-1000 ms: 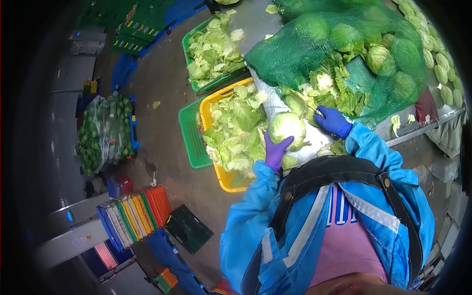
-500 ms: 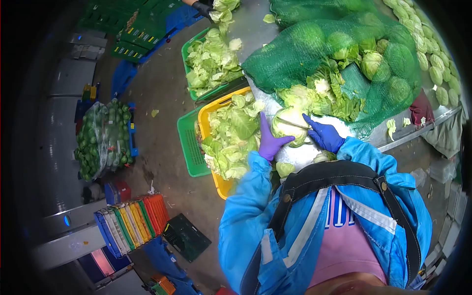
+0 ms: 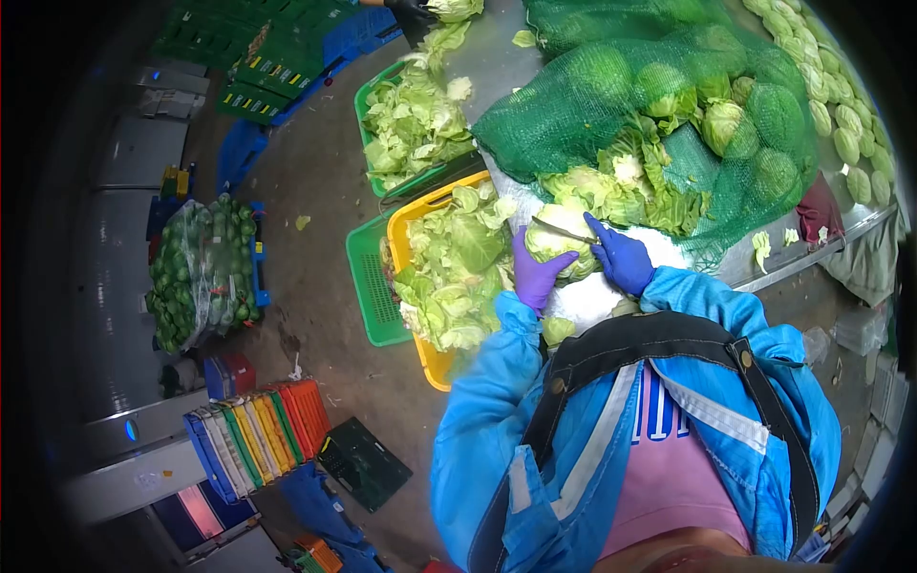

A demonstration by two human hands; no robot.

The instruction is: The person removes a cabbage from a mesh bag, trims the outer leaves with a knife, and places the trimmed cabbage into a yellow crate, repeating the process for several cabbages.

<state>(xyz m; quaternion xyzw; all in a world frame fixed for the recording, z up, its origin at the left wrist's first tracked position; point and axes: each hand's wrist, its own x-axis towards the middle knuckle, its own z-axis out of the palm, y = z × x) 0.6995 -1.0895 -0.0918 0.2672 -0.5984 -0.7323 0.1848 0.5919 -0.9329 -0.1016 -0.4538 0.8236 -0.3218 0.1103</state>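
A pale green cabbage rests on the metal table between my two gloved hands. My left hand, in a purple glove, is wrapped round its left and lower side. In my right hand, in a blue glove, is a knife whose blade lies across the top of the cabbage. Just beyond, loose leaves lie beside a green net bag of cabbages. To the left stands a yellow crate heaped with cut leaves.
Green crates stand under and beyond the yellow one. At the top, a co-worker's black-gloved hand is at a cabbage. Trimmed cabbages line the table's far right. Stacked coloured crates and a wrapped cabbage pallet stand at left.
The knife blade has shifted up and left over the cabbage, and my right hand with it. My left hand has moved slightly right, its fingers now closer round the cabbage. The co-worker's hand has moved right.
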